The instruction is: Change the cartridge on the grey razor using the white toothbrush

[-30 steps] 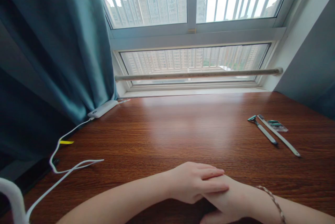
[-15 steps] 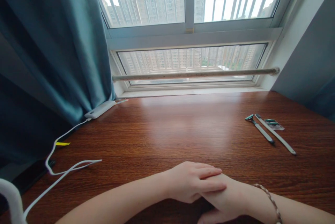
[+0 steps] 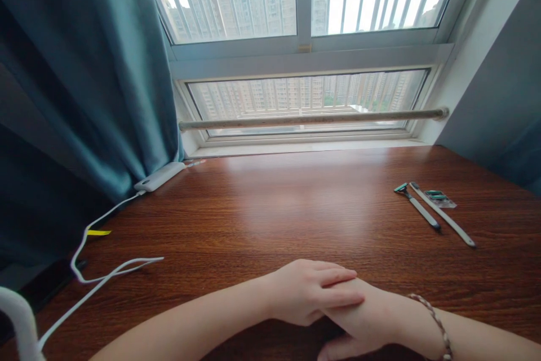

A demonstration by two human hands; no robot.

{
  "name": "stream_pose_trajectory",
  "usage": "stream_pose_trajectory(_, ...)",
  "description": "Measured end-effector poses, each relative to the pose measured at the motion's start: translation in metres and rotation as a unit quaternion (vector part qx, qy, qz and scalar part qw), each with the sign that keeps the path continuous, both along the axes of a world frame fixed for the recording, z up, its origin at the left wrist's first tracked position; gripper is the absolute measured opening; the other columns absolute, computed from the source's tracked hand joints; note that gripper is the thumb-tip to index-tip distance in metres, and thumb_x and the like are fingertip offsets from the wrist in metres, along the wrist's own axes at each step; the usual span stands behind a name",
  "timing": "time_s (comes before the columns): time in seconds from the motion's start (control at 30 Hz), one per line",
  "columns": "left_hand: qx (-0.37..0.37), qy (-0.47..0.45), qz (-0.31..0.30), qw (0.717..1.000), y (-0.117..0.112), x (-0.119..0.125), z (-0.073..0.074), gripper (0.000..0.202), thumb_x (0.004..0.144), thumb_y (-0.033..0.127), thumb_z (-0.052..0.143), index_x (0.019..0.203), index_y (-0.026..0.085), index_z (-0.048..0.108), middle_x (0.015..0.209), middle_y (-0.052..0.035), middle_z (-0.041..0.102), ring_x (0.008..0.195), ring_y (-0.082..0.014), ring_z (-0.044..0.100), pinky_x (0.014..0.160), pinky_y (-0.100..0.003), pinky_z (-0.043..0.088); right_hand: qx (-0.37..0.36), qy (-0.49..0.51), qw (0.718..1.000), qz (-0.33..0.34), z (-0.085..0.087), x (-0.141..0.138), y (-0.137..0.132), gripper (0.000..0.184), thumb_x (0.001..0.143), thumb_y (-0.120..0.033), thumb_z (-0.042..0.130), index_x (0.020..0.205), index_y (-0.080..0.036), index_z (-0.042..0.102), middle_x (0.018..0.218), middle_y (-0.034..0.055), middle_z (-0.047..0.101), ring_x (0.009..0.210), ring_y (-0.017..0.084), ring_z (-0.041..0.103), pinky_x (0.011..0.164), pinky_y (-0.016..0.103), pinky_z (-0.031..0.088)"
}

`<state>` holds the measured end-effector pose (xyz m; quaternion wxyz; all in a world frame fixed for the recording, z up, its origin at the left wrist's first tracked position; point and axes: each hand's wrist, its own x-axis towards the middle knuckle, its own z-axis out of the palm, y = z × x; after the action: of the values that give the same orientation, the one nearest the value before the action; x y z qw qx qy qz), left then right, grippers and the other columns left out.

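Observation:
My left hand (image 3: 308, 293) lies across the back of my right hand (image 3: 374, 310) at the lower middle of the view. The left fingers are stretched out, so this hand is open and holds nothing. Below it, the right thumb sticks out apart from the palm; the other right fingers are hidden under the left hand. A braided bracelet (image 3: 437, 319) circles my right wrist. To the right, a razor (image 3: 420, 210) and a toothbrush (image 3: 446, 217) lie side by side, with a clear pack of green pieces (image 3: 440, 199), probably blades, beside them. Both hands are apart from these.
The brown wooden table (image 3: 270, 209) reaches to the window. At left, a white power strip or adapter (image 3: 160, 176) with a white cable (image 3: 99, 217) sits by the blue curtain (image 3: 114, 79). A yellow strip (image 3: 99, 232) lies by the cable. A white curved tube (image 3: 19, 316) stands front left.
The whole view has shifted very slightly. My hands stay crossed in the same pose, and the things on the table lie as before.

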<state>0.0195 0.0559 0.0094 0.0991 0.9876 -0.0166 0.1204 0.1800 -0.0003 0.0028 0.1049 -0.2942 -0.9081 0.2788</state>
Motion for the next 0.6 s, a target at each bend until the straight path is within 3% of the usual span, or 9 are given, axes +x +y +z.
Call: stream_pose_trajectory(0.6, 0.001, 0.008, -0.003, 1.000, 0.0003, 0.0000, 0.0013, 0.039, 0.084, 0.025, 0.036, 0.123, 0.020, 0.039, 0.132, -0.0070, 0.037, 0.119, -0.0157, 0.037, 0.098, -0.024, 0.034, 0.011, -0.001, 1.000, -0.010, -0.0070, -0.0001, -0.0005, 0.064, 0.074, -0.061, 0.047, 0.119, -0.016, 0.050, 0.123, 0.0101, 0.048, 0.111, 0.028, 0.044, 0.095, 0.035, 0.037)
